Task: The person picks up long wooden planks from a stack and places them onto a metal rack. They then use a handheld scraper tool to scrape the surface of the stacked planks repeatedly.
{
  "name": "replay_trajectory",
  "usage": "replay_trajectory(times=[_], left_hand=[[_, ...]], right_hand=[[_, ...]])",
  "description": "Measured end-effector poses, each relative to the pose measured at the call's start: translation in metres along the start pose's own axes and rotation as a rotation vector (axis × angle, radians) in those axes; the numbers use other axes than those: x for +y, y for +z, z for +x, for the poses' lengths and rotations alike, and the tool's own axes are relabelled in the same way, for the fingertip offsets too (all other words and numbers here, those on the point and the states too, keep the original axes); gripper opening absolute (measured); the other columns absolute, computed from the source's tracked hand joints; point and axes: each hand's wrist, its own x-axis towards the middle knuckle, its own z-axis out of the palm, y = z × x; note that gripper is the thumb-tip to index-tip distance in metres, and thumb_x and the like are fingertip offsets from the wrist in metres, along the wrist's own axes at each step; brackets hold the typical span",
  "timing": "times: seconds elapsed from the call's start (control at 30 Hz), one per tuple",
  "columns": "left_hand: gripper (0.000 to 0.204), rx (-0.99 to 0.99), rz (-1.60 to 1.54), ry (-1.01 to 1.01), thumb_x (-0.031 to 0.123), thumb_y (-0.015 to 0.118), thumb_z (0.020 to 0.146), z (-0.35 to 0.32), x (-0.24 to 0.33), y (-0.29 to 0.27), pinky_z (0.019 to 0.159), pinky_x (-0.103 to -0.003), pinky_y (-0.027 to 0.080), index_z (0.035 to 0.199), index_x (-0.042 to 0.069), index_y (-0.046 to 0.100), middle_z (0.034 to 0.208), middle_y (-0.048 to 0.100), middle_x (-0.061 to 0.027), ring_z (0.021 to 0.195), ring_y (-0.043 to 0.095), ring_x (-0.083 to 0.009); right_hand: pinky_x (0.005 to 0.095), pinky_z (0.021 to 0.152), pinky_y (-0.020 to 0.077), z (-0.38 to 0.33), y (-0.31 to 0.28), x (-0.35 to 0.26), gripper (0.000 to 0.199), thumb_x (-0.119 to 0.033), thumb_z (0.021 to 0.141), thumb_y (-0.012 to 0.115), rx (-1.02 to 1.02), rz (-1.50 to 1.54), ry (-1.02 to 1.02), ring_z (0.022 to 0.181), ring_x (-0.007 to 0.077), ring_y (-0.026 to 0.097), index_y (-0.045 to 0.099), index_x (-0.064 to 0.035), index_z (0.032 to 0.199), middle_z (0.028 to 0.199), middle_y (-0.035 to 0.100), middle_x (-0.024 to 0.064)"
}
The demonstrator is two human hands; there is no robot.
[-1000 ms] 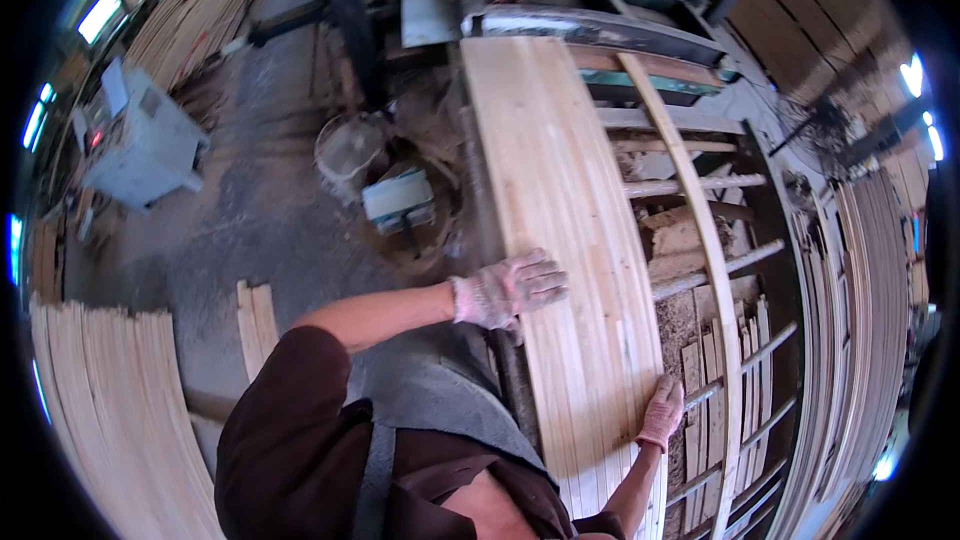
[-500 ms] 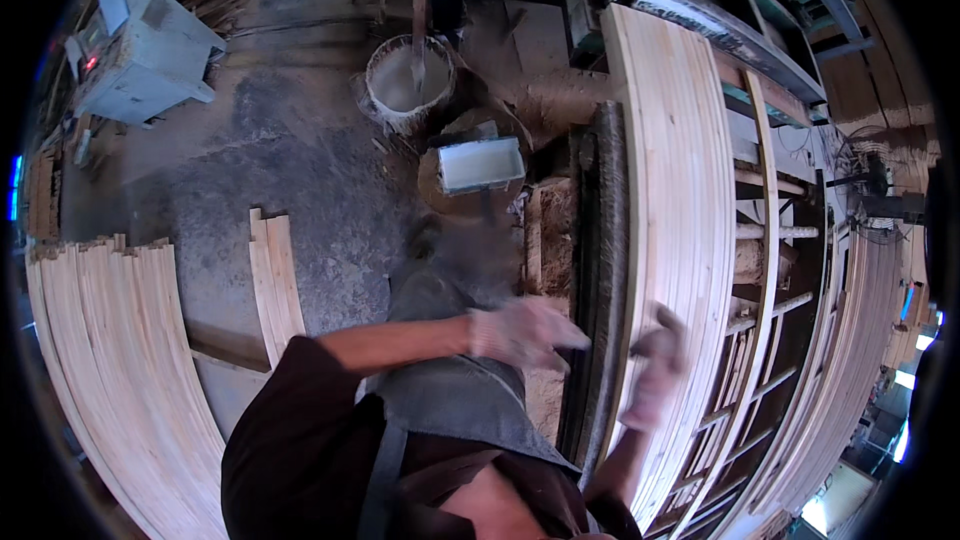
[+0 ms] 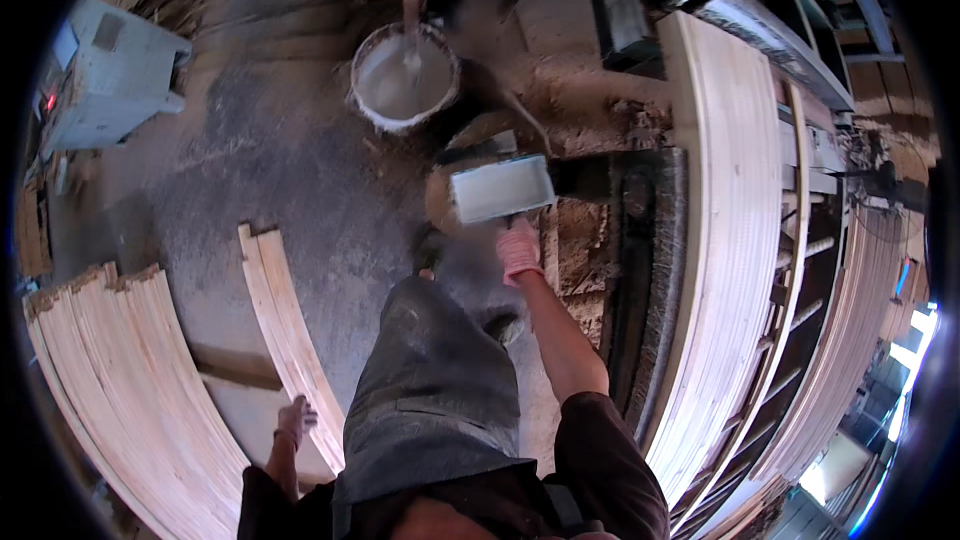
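At frame centre, right hand (image 3: pixel 519 252) at dark handle (image 3: pixel 515 221) of white rectangular tray (image 3: pixel 549 182); grip cannot be told. Lower left, left hand (image 3: pixel 295 419) loosely half-open near pale boards (image 3: pixel 283 305).

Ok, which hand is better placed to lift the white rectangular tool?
Right, likely: the pink-gloved right hand is at the white tool; the left hand is well away, near narrow pale wooden boards.
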Motion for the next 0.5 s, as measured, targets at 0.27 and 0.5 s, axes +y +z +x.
replay_trajectory(times=[0.27, 0.5], left_hand=[[0.059, -0.302, 0.097, 0.169, 0.053, 0.059, 0.097, -0.023, 0.043, 0.12, 0.083, -0.037, 0.055, 0.124, 0.001, 0.064, 0.102, 0.072, -0.0142, 0.098, 0.07, -0.0291], [0.046, -0.596, 0.231, 0.596, 0.051, 0.058, 0.101, -0.051, 0.1, 0.249, 0.066, -0.033, 0.051, 0.101, 0.006, 0.07, 0.087, 0.072, -0.0057, 0.083, 0.07, -0.0194]], right_hand=[[0.053, 0.092, 0.0527, -0.131, -0.225, -0.041, 0.047, -0.037, 0.097, 0.064, 0.17, 0.585, -0.147, 0.107, 0.0469, 0.066, 0.059, -0.0017, 0.127, 0.112, 0.07, 0.0286], [0.0427, 0.085, 0.0584, -0.373, -0.397, 0.098, 0.042, -0.032, 0.102, 0.061, 0.31, 0.732, -0.018, 0.094, 0.0336, 0.072, 0.059, -0.0051, 0.134, 0.106, 0.074, 0.018]])
